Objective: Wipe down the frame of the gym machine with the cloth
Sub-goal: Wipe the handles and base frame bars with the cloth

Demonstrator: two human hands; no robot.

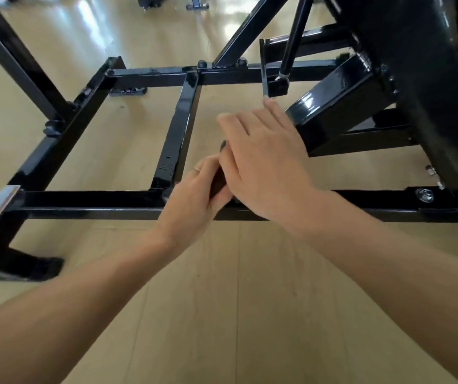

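Observation:
The gym machine's black steel frame [89,202] lies low over the floor, with a near crossbar running left to right and a middle bar [179,128] going away from me. My left hand [194,195] curls round a small dark thing [219,182], probably the cloth, just above the near crossbar. My right hand [261,159] lies over it with fingers stretched out and slightly blurred; most of the dark thing is hidden between the two hands. Water drops show on the middle bar.
A thick black beam [338,103] and a large black body of the machine [422,79] rise on the right. A slanted strut [14,59] stands at left. Light wooden floor [236,300] stretches below, with other equipment feet [196,5] far off.

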